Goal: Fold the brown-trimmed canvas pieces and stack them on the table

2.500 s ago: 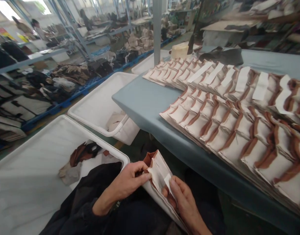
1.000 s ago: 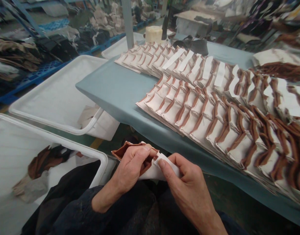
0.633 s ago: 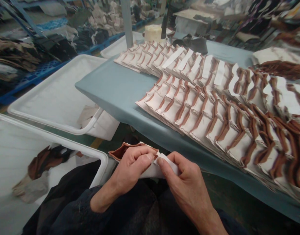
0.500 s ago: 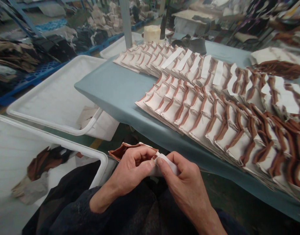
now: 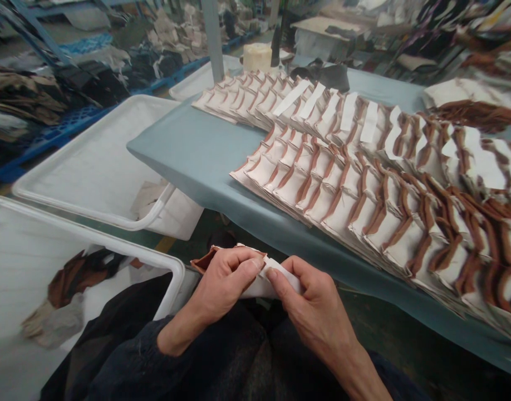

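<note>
Brown-lined pouch point(image 5: 260, 289) beside the desk point(image 5: 184, 147): left hand point(image 5: 222, 283) and right hand point(image 5: 316, 306) pinch it; uneven tugging could tear it.

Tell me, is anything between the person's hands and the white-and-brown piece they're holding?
For the left hand, nothing visible: it grips the white-and-brown piece directly. At the right hand, a white strip lies under the thumb, apparently over the piece. The undersides of both hands are hidden, so I can't tell there.
</note>
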A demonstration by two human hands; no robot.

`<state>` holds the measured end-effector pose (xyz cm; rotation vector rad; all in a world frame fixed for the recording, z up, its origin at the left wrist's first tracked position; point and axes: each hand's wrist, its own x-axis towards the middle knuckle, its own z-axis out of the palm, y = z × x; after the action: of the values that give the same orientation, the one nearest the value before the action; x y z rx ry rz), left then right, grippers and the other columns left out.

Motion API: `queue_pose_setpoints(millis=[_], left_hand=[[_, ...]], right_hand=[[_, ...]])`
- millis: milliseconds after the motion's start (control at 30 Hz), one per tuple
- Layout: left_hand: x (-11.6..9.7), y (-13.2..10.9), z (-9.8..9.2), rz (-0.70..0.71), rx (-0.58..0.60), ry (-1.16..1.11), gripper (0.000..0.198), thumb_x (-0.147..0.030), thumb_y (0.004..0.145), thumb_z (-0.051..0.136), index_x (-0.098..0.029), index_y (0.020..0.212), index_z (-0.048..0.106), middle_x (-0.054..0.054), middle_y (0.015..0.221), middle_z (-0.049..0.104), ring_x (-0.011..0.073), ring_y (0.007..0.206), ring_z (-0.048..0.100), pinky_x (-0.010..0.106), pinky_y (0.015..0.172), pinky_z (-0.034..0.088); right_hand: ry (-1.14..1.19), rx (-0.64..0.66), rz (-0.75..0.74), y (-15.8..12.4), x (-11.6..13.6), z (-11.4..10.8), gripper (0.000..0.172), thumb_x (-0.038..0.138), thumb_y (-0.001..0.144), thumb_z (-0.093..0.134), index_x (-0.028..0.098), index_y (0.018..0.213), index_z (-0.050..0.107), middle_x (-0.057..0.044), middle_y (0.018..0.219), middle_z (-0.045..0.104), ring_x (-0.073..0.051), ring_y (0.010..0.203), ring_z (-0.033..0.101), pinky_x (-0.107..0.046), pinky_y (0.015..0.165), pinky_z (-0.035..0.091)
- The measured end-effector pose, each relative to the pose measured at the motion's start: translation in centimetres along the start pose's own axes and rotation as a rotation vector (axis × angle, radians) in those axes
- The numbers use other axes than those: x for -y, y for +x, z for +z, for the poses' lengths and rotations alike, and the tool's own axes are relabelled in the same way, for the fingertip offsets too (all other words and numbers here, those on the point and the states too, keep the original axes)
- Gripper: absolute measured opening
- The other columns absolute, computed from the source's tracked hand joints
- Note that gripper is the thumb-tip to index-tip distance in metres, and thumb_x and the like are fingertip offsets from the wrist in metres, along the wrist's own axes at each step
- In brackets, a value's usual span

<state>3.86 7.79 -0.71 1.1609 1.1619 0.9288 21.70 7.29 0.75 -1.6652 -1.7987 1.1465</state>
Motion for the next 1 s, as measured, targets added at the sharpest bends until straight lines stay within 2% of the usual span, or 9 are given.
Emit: queue_pose_setpoints(millis=[100,300,667,867,1000], left_hand=[[0.5,0.0,0.1,-0.018,0.007,-0.047,0.039,-0.040,0.093,0.055,-0.018,0.061,0.050,-0.007,0.052,0.033,0.0082,0.051,0.027,0.024,0.049,0.023],[0.5,0.0,0.3,-0.041,-0.013,-0.043,0.039,-0.041,0.093,0.056,-0.018,0.062,0.049,-0.007,0.054,0.033,0.0081,0.051,0.025,0.024,0.048,0.020],[0.2,0.3,0.3,-0.036,-0.009,-0.001,0.039,-0.040,0.092,0.056,-0.019,0.060,0.048,-0.006,0.054,0.033,0.0095,0.053,0.029,0.025,0.052,0.026],[-0.5,-0.1,0.2,0.065,-0.049,0.164,0.039,-0.035,0.094,0.051,-0.018,0.060,0.055,-0.001,0.062,0.052,0.0136,0.063,0.047,0.027,0.061,0.038],[-0.8,-0.5,-0.1,0.107,-0.053,0.223,0.034,-0.031,0.095,0.047,-0.016,0.071,0.066,0.004,0.077,0.069,0.0175,0.076,0.060,0.028,0.071,0.045]], right_hand=[[0.009,0.026,0.015,0.0,-0.1,0.0,0.041,0.054,0.094,0.052,0.023,0.068,0.055,0.004,0.056,0.052,-0.014,0.053,0.047,-0.027,0.053,0.029],[0.004,0.035,0.024,0.3,0.1,0.0,0.040,0.053,0.094,0.051,0.023,0.068,0.053,0.004,0.058,0.051,-0.015,0.055,0.047,-0.028,0.055,0.029],[-0.115,0.008,0.011,0.4,0.2,0.1,0.037,0.052,0.093,0.050,0.024,0.069,0.052,0.004,0.057,0.048,-0.016,0.054,0.045,-0.029,0.057,0.025],[-0.164,-0.041,-0.008,0.5,0.2,0.5,0.037,0.052,0.093,0.050,0.024,0.068,0.053,0.004,0.054,0.048,-0.016,0.050,0.046,-0.028,0.056,0.025],[-0.252,-0.103,-0.044,0.3,0.2,0.6,0.036,0.050,0.094,0.053,0.025,0.069,0.055,0.004,0.051,0.052,-0.016,0.047,0.049,-0.028,0.054,0.026]])
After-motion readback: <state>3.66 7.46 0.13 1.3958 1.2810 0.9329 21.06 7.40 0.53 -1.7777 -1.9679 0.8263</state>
